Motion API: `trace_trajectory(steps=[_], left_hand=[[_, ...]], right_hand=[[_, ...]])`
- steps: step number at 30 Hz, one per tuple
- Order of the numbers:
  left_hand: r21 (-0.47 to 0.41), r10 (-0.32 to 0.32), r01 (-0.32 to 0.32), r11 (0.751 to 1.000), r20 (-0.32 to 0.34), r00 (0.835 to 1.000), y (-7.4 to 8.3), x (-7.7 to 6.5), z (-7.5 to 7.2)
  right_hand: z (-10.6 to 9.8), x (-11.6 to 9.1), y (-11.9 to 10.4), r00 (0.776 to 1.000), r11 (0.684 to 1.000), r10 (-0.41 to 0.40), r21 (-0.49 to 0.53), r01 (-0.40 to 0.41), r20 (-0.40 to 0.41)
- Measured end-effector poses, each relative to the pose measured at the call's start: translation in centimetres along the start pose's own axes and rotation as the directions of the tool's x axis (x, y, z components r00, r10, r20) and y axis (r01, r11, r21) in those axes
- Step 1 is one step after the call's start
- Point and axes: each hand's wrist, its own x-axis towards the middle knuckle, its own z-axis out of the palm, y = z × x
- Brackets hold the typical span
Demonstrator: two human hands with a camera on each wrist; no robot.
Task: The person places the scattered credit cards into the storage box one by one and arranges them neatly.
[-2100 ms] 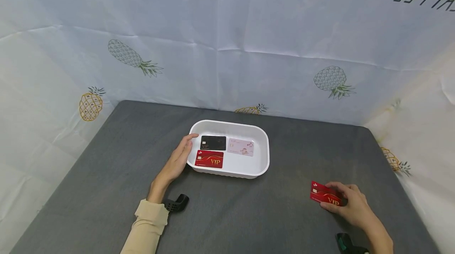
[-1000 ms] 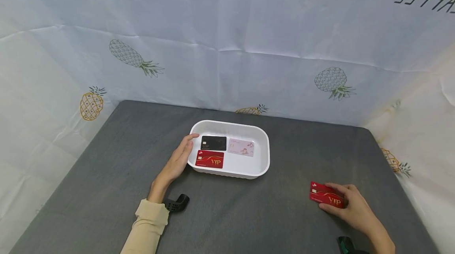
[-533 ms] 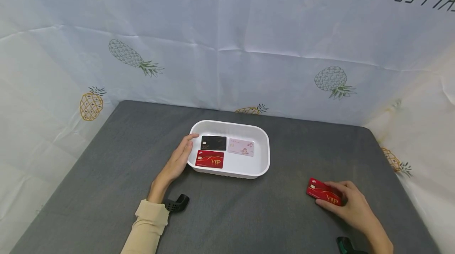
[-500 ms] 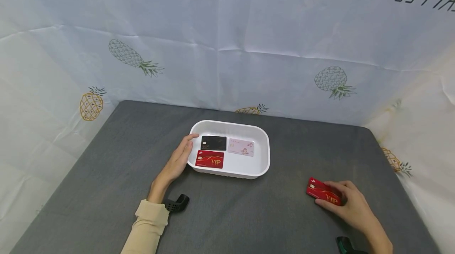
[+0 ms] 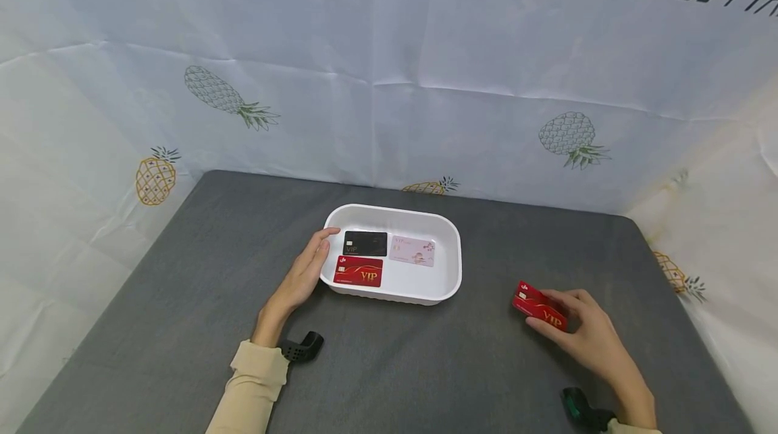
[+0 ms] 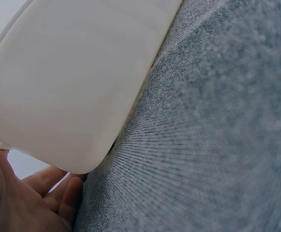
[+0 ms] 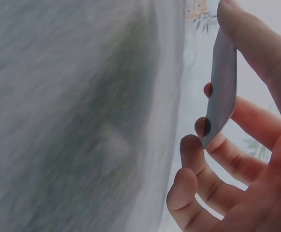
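Note:
My left hand [image 5: 300,279] holds the left end of a white tray [image 5: 452,265], its upper fingertip over the rim. In the left wrist view, several fingers [image 6: 44,179] lie along the tray's outer end wall [image 6: 68,87]. Inside the tray are a black VIP card [image 5: 366,243], a pink VIP card [image 5: 412,251] and a red VIP card [image 5: 358,271], lying flat. Right of the tray, my right hand [image 5: 586,329] pinches another red VIP card [image 5: 537,304], tilted above the table. The right wrist view shows this card [image 7: 222,82] nearly edge-on, between thumb and fingers.
A grey cloth covers the table [image 5: 425,366]. Behind it hangs a pale curtain [image 5: 395,130] printed with pineapples. Black wrist cameras sit on the left wrist [image 5: 302,347] and the right wrist [image 5: 583,410].
My right hand has carried the red card up and left, toward the tray, and the card is more tilted. The left hand, the tray and its cards have stayed in place.

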Motion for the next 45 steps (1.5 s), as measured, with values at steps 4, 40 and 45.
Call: trace_trajectory(steps=[4,40,45], left_hand=[[0.002,0.0,0.0,1.0,0.0,1.0,0.0,0.0,0.0],[-0.008,0.018,-0.018,1.0,-0.003,1.0,0.2,0.0,-0.1],[-0.008,0.019,-0.019,1.0,-0.003,1.0,0.2,0.0,-0.1]], right_hand=[[0.0,0.8,-0.9,1.0,1.0,-0.021,0.013,0.021,0.003],[0.3,6.8,-9.2,0.988,0.98,-0.156,0.131,0.152,0.019],[0.6,7.2,-10.1,0.984,0.973,-0.174,0.158,0.168,0.027]])
